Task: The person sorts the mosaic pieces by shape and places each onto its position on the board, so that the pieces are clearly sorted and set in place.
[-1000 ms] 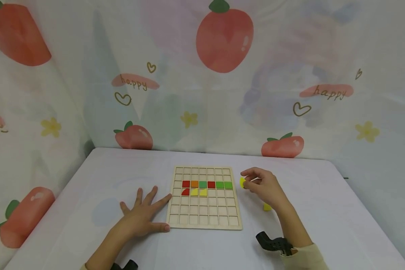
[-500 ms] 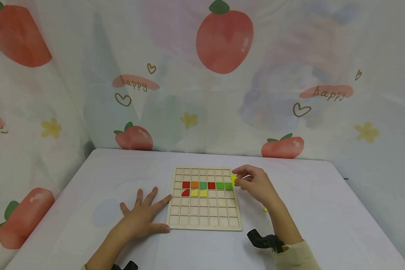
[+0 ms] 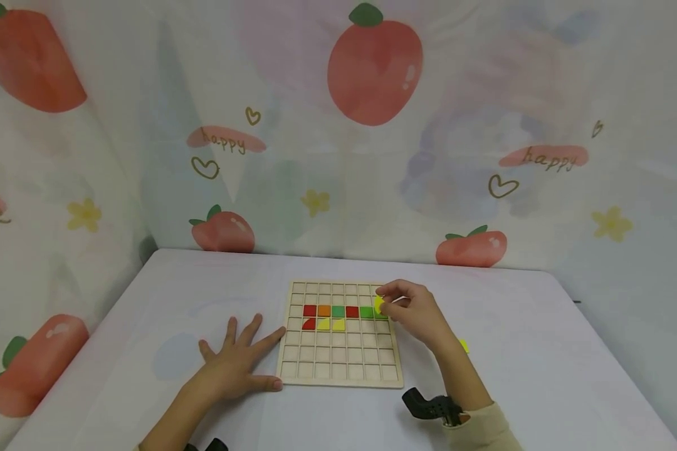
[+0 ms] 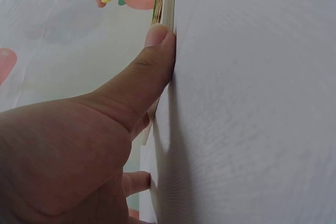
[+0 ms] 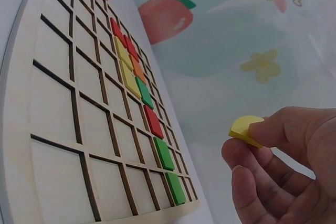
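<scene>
A wooden grid board (image 3: 338, 369) lies on the table with a row of red, orange, teal and green square tiles. Below that row sit a red curved tile (image 3: 308, 324) and two yellow ones. My left hand (image 3: 234, 363) rests flat with fingers spread, thumb and index finger touching the board's left edge. In the right wrist view, my right hand (image 5: 289, 161) pinches a yellow tile with a rounded edge (image 5: 247, 127) between thumb and fingers. The head view puts this right hand above the board's right side, where the tile overlaps the last green square.
Another yellow piece (image 3: 464, 346) lies on the white table (image 3: 338, 419) to the right, partly behind the right forearm. Black wrist-worn cameras (image 3: 429, 404) hang near the sleeves. A printed cloth (image 3: 344, 188) with fruit and hearts stands behind the table.
My right hand has moved left with the yellow tile, from beside the board to above its right columns. The left hand stays in place.
</scene>
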Tool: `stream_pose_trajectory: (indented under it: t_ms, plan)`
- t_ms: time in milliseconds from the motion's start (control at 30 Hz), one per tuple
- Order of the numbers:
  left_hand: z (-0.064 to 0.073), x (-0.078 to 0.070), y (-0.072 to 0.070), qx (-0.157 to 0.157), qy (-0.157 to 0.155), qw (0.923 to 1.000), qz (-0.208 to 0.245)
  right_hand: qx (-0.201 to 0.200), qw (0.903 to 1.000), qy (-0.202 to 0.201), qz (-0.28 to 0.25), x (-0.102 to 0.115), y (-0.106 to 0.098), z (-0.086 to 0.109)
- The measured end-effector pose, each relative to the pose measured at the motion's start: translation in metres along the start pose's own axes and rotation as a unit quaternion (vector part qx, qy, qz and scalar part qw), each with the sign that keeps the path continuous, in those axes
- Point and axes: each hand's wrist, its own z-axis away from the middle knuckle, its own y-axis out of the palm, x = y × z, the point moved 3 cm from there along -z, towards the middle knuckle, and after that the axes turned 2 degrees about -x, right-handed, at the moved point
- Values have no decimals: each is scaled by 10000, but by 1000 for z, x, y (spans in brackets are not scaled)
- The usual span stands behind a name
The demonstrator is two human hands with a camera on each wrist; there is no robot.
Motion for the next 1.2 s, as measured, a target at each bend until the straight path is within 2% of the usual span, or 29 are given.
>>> stream_pose_trajectory:
  t_ms: [467, 833, 1200]
  plan:
    - [3, -1, -1, -15, 35, 10000, 81, -91, 9999, -61, 26, -5, 8, -1]
    - [6, -4, -6, -51, 100, 9999, 59, 9, 9999, -118, 43, -6, 21, 1]
    - [6, -3, -4, -93, 155, 9998, 55, 78, 9997, -156, 187, -9, 33, 1]
